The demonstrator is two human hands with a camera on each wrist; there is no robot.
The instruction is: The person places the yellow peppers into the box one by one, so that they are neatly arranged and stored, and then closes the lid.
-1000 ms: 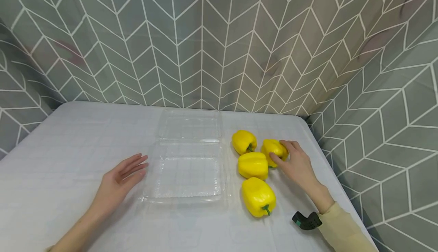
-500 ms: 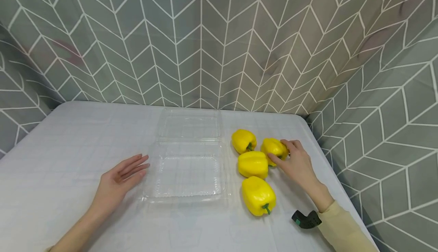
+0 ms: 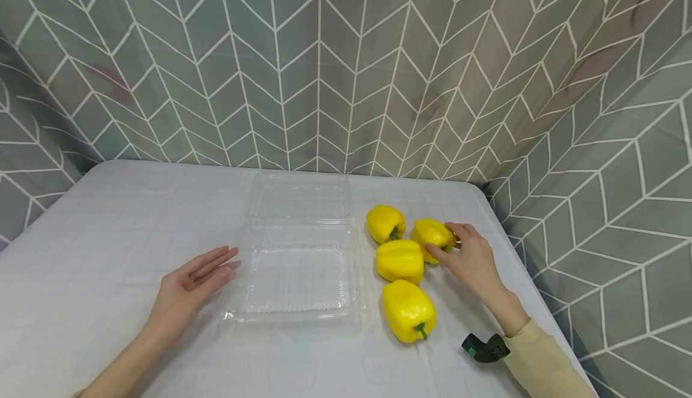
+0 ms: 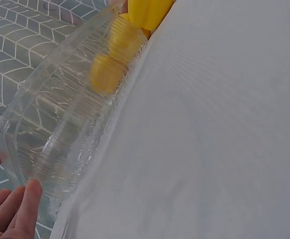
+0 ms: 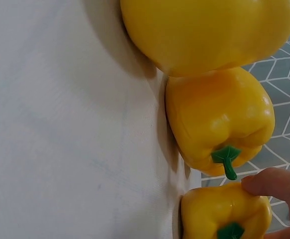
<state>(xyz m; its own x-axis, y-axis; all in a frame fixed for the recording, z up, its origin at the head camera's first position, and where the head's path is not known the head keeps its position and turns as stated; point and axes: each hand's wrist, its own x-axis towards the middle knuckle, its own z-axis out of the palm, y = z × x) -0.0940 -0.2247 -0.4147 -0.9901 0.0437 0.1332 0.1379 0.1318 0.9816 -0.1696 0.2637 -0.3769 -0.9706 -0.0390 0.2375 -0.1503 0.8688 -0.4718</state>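
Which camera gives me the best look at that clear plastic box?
The head view: it shows the clear plastic box from above, both halves laid open on the table. The left wrist view shows part of it close up, at a slant. The right wrist view doesn't show it.

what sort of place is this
Probably a small curtained-off tabletop workspace, perhaps a recording booth. Grey hangings with white chevron lines surround a white cloth-covered table, which holds four glossy yellow bell peppers and an open clear plastic clamshell box.

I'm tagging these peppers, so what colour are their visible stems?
The stems are green, clearest in the right wrist view.
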